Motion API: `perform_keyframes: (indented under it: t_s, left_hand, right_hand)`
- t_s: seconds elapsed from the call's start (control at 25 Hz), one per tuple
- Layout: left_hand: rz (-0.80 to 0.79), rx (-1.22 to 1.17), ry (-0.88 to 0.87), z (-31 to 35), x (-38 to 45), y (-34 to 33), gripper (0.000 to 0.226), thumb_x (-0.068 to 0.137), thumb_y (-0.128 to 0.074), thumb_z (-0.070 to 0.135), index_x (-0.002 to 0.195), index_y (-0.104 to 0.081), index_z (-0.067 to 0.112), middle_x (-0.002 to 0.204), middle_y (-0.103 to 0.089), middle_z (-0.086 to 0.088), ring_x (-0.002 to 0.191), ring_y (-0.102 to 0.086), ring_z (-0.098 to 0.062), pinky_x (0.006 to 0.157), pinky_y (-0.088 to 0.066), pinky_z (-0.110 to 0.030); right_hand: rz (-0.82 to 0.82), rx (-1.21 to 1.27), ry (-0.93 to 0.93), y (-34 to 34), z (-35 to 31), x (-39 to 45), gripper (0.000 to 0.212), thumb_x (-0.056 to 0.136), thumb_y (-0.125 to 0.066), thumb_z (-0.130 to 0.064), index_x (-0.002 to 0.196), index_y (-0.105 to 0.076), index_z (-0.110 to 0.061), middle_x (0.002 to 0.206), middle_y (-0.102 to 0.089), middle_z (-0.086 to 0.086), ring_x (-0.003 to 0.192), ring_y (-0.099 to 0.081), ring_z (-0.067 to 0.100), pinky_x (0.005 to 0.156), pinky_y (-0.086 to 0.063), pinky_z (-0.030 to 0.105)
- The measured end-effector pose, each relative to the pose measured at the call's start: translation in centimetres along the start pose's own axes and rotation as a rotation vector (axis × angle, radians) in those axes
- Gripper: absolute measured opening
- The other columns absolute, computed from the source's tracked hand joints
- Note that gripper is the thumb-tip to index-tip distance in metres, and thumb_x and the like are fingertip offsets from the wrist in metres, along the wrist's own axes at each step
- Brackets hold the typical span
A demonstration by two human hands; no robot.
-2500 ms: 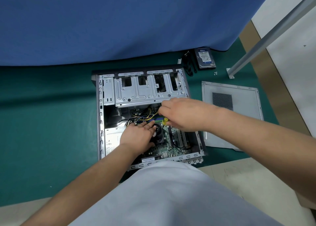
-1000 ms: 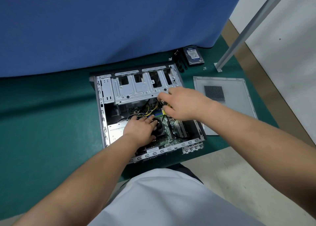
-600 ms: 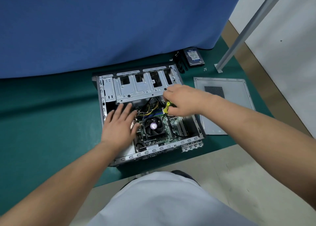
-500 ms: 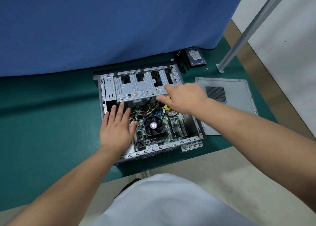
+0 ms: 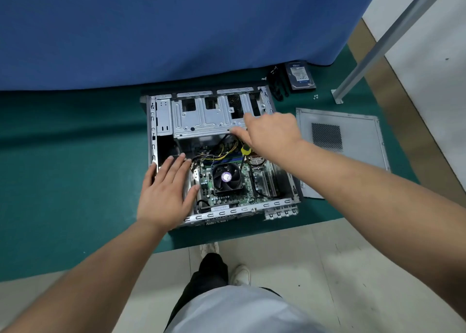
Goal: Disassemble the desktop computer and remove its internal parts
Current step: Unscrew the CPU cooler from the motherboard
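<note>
Case [image 5: 161, 116] of the desktop computer lies open on its side in the middle of the frame, on the green mat [image 5: 63, 169], so its insides face up at me. My left hand [image 5: 165, 194] lies flat with fingers spread over the lower-left corner of the chassis, gripping nothing; I judge it is there to steady the box. My right hand [image 5: 271, 133] reaches in from the right toward the edge of the drive cage [image 5: 201, 121], first finger pointing out, other fingers curled round a yellow-handled screwdriver [image 5: 245, 150] whose handle shows under the palm. Its tip is hidden among the cables, so I cannot tell what it touches. Below it sit the motherboard [image 5: 262, 181] and the CPU fan [image 5: 226, 177], both not yet removed. At the right of the frame the side panel [image 5: 353, 136] lies flat, and at upper right a hard drive [image 5: 300, 75] lies set apart with small screws [image 5: 315, 96] close by, kept clear of the work.
</note>
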State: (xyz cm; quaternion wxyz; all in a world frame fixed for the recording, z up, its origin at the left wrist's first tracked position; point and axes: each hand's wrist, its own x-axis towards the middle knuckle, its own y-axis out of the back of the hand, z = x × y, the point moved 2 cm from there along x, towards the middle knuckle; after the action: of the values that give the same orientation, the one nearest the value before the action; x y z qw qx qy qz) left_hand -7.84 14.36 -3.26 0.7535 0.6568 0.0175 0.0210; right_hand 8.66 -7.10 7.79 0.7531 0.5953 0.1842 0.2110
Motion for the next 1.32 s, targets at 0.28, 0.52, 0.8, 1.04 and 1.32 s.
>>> perform_keyframes:
  t_s: [0.28,0.52,0.8,1.04,1.32]
  left_hand:
    - [0.022,-0.005,0.009,-0.1,0.0,-0.1,0.065,0.103,-0.024,0.060,0.158,-0.034,0.027,0.164,-0.035,0.008,0.154,-0.025,-0.015,0.127,-0.009,-0.046]
    - [0.042,-0.027,0.013,-0.4,-0.1,-0.5,0.062,0.102,-0.031,0.058,0.156,-0.037,0.027,0.162,-0.038,0.008,0.152,-0.028,-0.015,0.127,-0.010,-0.046]
    - [0.051,-0.030,0.010,-0.5,-0.2,-0.6,0.062,0.101,-0.033,0.058,0.155,-0.037,0.029,0.161,-0.040,0.008,0.151,-0.031,-0.015,0.127,-0.011,-0.045]
    - [0.061,-0.030,0.001,-0.6,-0.1,-0.7,0.062,0.101,-0.034,0.058,0.155,-0.038,0.028,0.161,-0.041,0.008,0.150,-0.033,-0.016,0.127,-0.011,-0.045]
    - [0.057,-0.037,0.003,-0.6,-0.1,-0.5,0.062,0.101,-0.034,0.058,0.155,-0.038,0.028,0.160,-0.042,0.008,0.150,-0.033,-0.016,0.127,-0.012,-0.046]
  right_hand:
    - [-0.199,0.201,0.340,0.5,1.4,0.1,0.049,0.097,-0.038,-0.057,0.124,-0.043,-0.017,0.083,-0.051,0.002,0.085,-0.053,0.027,0.062,-0.043,0.037]
    - [-0.136,0.149,0.310,0.2,0.6,0.1,0.037,0.103,-0.039,-0.043,0.121,-0.046,-0.011,0.083,-0.053,0.003,0.077,-0.050,0.026,0.064,-0.047,0.039]
    - [-0.071,-0.050,0.116,0.7,0.3,-0.3,0.059,0.103,-0.021,-0.064,0.119,-0.047,-0.013,0.065,-0.046,0.000,0.064,-0.052,0.028,0.051,-0.033,0.032]
    - [-0.382,0.171,0.443,1.5,0.5,0.3,0.032,0.100,-0.056,-0.028,0.126,-0.051,-0.010,0.114,-0.051,0.005,0.094,-0.046,0.019,0.079,-0.048,0.037]
    - [-0.116,-0.018,0.127,1.4,-0.8,-0.5,0.047,0.106,-0.029,-0.059,0.107,-0.050,-0.017,0.071,-0.046,0.000,0.073,-0.054,0.031,0.052,-0.032,0.033]
